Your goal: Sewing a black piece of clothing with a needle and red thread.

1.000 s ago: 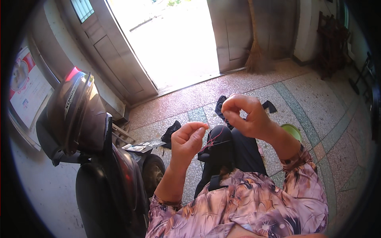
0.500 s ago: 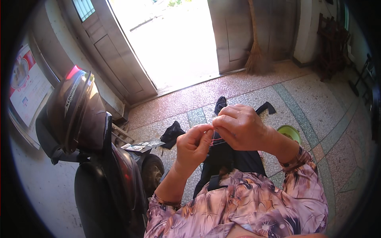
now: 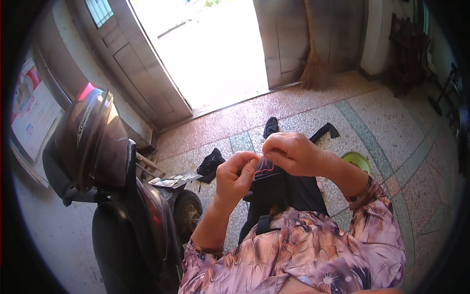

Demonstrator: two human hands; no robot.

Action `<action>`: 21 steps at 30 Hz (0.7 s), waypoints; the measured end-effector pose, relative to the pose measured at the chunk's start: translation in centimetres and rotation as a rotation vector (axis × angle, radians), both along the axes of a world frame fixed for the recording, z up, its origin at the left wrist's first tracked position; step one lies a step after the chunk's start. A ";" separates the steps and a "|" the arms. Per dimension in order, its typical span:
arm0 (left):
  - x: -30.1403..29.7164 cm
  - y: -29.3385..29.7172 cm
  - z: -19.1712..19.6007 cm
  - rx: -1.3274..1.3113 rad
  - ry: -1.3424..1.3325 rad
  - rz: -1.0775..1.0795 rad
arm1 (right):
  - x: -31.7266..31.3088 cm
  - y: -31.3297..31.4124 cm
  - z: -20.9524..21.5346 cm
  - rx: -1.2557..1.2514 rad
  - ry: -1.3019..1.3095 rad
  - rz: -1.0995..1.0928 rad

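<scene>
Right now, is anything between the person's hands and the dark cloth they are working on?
Nothing visible. The left hand and the right hand both pinch the top edge of the dark cloth directly, at a spot where a thin red line runs along it. The scooter stands off to the left, apart from the hands.

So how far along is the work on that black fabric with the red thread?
Done: hard to tell; no finished stitching shows. In hand: left hand and right hand pinch a thin red thread at the black fabric piece on the lap. Left: other black fabric pieces lie untouched on the speckled floor.
</scene>
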State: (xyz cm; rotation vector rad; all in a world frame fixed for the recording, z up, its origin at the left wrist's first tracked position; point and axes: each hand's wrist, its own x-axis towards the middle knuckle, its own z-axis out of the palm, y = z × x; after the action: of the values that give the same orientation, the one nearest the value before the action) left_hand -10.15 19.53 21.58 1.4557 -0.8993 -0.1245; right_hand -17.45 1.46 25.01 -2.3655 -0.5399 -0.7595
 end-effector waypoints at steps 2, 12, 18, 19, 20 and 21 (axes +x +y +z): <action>0.0 0.1 -0.1 0.004 0.040 0.003 | 0.0 -0.1 -0.2 0.113 0.116 0.066; -0.2 0.1 0.4 -0.041 0.124 -0.054 | 0.2 0.8 0.2 0.153 0.076 0.051; -0.4 -0.3 -0.1 -0.087 0.092 -0.022 | 0.3 1.5 -0.1 0.086 -0.031 0.011; -0.5 -0.3 0.0 -0.098 0.089 -0.006 | 0.4 1.6 -0.2 0.065 -0.057 0.001; -0.4 -0.4 -0.1 -0.097 0.089 -0.008 | 0.3 1.7 -0.2 0.066 -0.057 -0.001; -0.4 -0.4 -0.3 -0.091 0.061 0.013 | 0.3 1.7 -0.3 0.040 -0.071 -0.007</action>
State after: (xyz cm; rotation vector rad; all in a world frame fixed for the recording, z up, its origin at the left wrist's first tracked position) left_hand -10.50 19.11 21.32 1.3659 -0.8352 -0.1168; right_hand -17.13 3.18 24.75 -2.3125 -0.5408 -0.8522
